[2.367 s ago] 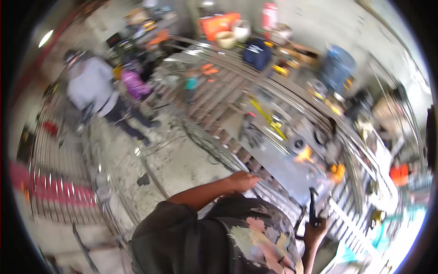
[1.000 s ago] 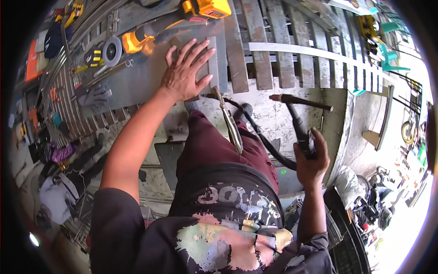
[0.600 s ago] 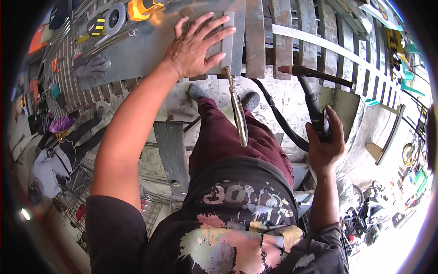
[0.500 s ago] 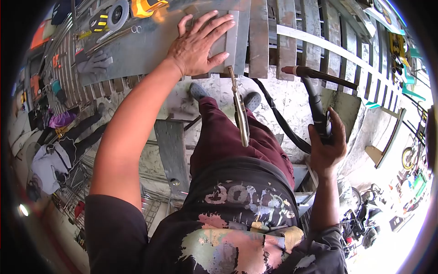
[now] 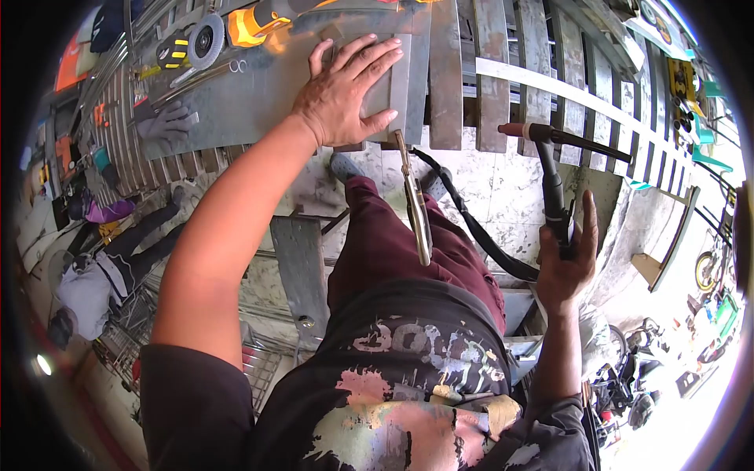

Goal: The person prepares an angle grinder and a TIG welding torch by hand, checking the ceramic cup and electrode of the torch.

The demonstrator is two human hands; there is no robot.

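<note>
My left hand (image 5: 345, 94) lies flat with fingers spread on a metal strip (image 5: 399, 86) at the edge of a grey metal sheet (image 5: 267, 94). Below that hand, silver locking pliers (image 5: 418, 212) hang from the sheet's near edge. My right hand (image 5: 569, 263) is wrapped round the black handle of a TIG welding torch (image 5: 552, 184), its index finger stretched along it. The torch's reddish cup points left, just in front of the slatted bench (image 5: 491, 118). A black cable (image 5: 471, 216) loops between bench and torch.
A yellow power tool (image 5: 255, 25), a grinding disc (image 5: 206, 43), a tape measure (image 5: 171, 49) and a grey glove (image 5: 166, 123) lie on the sheet. A pale strip (image 5: 565, 86) crosses the slats. Another person (image 5: 98, 282) is low at the left. Motorcycles (image 5: 636, 373) stand at the right.
The view has shifted slightly, so the bench sits lower. My right hand and the torch have moved a little right, with the index finger straighter. My left hand stays on the strip.
</note>
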